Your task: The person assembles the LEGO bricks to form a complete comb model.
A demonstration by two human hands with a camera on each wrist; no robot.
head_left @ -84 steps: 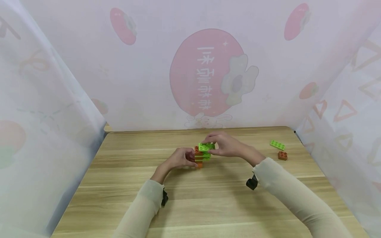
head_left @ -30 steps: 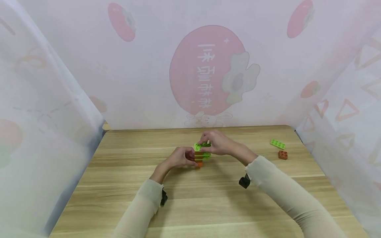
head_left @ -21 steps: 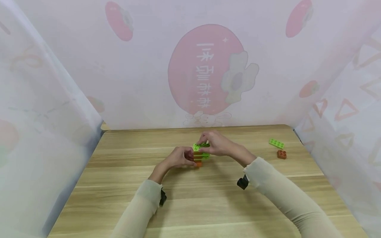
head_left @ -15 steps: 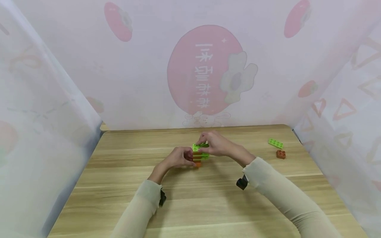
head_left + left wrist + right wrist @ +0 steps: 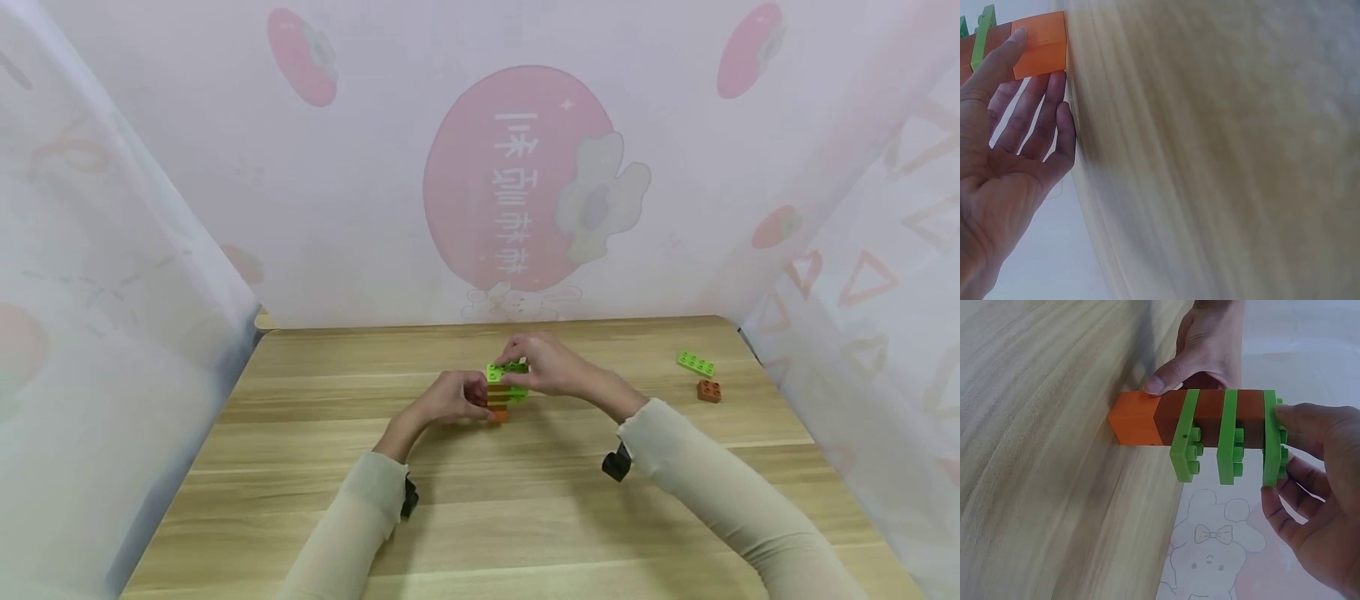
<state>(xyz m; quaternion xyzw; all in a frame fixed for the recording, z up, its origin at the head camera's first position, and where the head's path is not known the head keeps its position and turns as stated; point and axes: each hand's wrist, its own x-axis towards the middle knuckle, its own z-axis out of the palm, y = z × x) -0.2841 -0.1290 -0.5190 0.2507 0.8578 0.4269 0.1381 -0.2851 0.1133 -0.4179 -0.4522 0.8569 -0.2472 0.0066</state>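
Note:
A tower of toy building bricks stands upright on the wooden table, between both hands. At its base is an orange brick; above it brown bricks alternate with thin green plates that jut out to one side. My left hand grips the tower low down, its thumb on the orange brick in the left wrist view. My right hand pinches the topmost green plate between thumb and fingers. That plate sits flush on the upper brown brick, its studs partly covered by the fingers.
Toward the right rear of the table lie a loose green plate and a brown brick. A pale printed curtain closes off the back and both sides. Each wrist wears a small black camera.
My right hand has brought the green plate left and down onto the tower's top, covering the brown brick's studs. In the last second the hands have hardly moved; the left keeps its grip.

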